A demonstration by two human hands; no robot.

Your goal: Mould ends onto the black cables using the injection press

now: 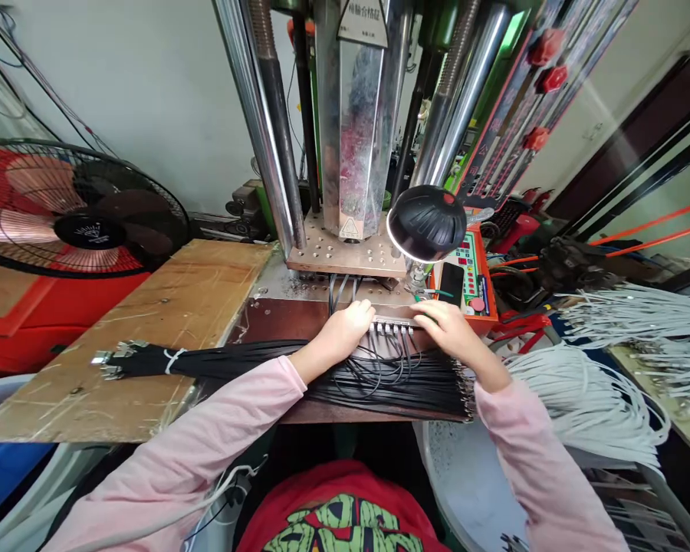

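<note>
The metal bar point(394, 320) lay between the hands, its long axis spanning left hand point(348, 331) to right hand point(453, 331), connectors point(395, 330) facing nearer. Fingers curved over both ends; pinching could not be confirmed. Work seemed partway: connectors stood aligned; black cables point(408, 399) lay nearer than the hands.

A pale wall point(166, 92) rises behind a large caged fan point(89, 228) at left, beside a scuffed wooden worktop point(149, 322). A black lamp point(428, 218) glows mid-room; a dark panel point(638, 138) slants at right.
</note>
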